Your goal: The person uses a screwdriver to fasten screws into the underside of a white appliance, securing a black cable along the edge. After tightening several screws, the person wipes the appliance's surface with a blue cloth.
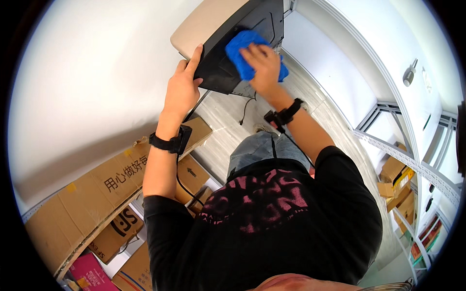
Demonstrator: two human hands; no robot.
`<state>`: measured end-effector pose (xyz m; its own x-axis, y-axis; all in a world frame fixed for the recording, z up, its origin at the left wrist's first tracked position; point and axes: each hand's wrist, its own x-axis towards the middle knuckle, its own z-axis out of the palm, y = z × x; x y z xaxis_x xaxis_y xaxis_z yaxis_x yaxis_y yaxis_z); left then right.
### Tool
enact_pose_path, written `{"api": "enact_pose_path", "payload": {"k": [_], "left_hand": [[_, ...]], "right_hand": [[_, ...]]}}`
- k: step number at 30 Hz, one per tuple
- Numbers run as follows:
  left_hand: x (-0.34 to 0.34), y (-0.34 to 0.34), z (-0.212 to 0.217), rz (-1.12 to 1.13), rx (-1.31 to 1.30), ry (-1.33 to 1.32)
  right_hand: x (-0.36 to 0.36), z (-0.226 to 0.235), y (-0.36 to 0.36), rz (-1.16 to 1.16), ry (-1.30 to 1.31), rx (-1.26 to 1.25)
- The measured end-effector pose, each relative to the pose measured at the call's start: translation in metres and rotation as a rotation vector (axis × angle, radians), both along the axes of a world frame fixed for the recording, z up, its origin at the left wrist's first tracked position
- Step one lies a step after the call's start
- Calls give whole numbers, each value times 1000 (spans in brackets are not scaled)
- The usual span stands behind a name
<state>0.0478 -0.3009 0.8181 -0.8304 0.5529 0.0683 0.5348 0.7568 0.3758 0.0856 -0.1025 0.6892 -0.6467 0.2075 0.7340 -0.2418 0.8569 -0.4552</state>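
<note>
A boxy appliance [213, 69] with a beige face and a black side panel stands at the upper middle; its exact kind does not show. My left hand [183, 91] grips its near left edge, with the index finger along the seam between beige and black and the thumb on the black side. Spread over the black panel is a blue cloth [237, 51], bunched under my right hand [264, 70]. The right fingers press it flat against the surface and are slightly blurred. Part of the cloth hangs past the panel's right edge.
A dark cable with a plug [241, 121] hangs below the appliance onto the pale floor [221, 114]. Cardboard boxes [87, 199] lie on shelving at the left. White metal shelves [412, 169] with more cartons [394, 169] line the right. A white wall [97, 72] rises at the left.
</note>
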Motion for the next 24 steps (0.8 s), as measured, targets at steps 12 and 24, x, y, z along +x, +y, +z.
{"api": "enact_pose_path", "payload": {"k": [12, 24], "left_hand": [[1, 0, -3, -8, 31, -25], [-1, 2, -4, 1, 19, -37]], "right_hand": [[9, -6, -7, 89, -19, 79], [-35, -28, 82, 8, 58, -171]]}}
